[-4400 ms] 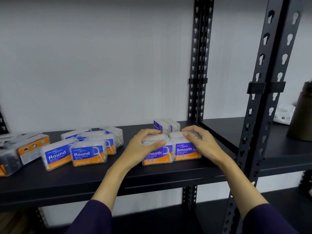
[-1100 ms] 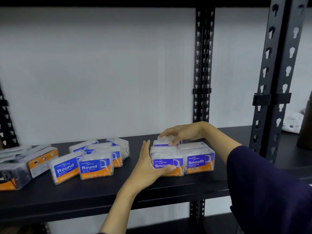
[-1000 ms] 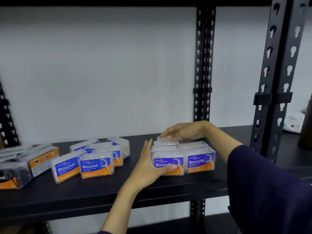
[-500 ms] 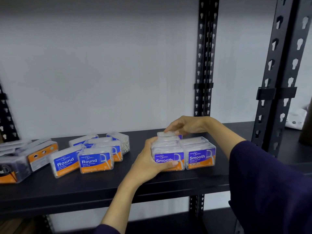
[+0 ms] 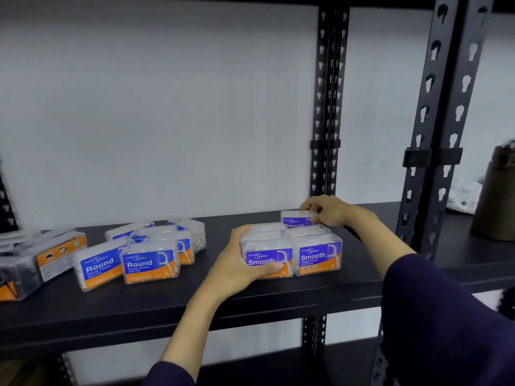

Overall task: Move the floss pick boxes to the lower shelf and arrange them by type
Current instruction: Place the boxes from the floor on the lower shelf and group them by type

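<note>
Smooth floss pick boxes [image 5: 317, 256] sit bunched at the right of the black shelf [image 5: 195, 299], Round boxes [image 5: 150, 263] grouped well apart to the left. Left hand [image 5: 239, 263] curls round the front-left Smooth box [image 5: 269, 259], thumb across its label, fingers over the top. Right hand [image 5: 326, 210] reaches behind the cluster, fingertips pinching the rear Smooth box [image 5: 295, 220] by its top edge

Dim, cool, even light; soft motion blur toward both side edges, and wide-angle bending of the uprights.
</note>
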`<state>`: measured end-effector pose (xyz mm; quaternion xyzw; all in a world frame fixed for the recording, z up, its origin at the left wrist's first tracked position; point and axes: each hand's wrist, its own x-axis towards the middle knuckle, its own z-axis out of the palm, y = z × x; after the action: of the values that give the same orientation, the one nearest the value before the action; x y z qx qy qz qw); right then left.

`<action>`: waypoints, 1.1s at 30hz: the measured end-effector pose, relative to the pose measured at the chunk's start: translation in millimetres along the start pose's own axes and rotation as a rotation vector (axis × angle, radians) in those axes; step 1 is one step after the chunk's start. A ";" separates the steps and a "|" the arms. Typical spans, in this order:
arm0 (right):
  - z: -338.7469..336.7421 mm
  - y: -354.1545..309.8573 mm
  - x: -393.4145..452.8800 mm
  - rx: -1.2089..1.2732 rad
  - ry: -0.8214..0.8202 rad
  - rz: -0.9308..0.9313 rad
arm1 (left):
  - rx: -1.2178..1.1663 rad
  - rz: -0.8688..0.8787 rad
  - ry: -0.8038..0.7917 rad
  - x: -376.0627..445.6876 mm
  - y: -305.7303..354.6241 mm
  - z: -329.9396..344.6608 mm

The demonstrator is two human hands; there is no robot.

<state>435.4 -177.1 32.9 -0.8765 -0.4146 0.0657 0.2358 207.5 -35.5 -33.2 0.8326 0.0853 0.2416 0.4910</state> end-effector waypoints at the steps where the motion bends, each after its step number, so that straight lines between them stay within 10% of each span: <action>1: -1.6 3.2 -5.1 -0.010 0.009 0.017 | 0.002 0.000 -0.001 0.1 0.1 0.2; 10: 2.5 0.0 -39.9 0.211 -0.026 0.018 | 0.019 -0.006 -0.012 -0.1 0.8 -0.1; 19: 41.4 1.8 -72.0 0.959 0.167 0.139 | 0.045 -0.121 -0.116 8.5 -3.8 -0.1; 33: 53.5 3.1 -84.1 0.919 0.180 0.021 | 0.029 -0.073 -0.109 9.5 -7.4 1.5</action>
<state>366.5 -223.3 -22.4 -0.6876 -0.3116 0.1686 0.6338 217.2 -29.4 -37.2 0.8480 0.0921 0.1764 0.4911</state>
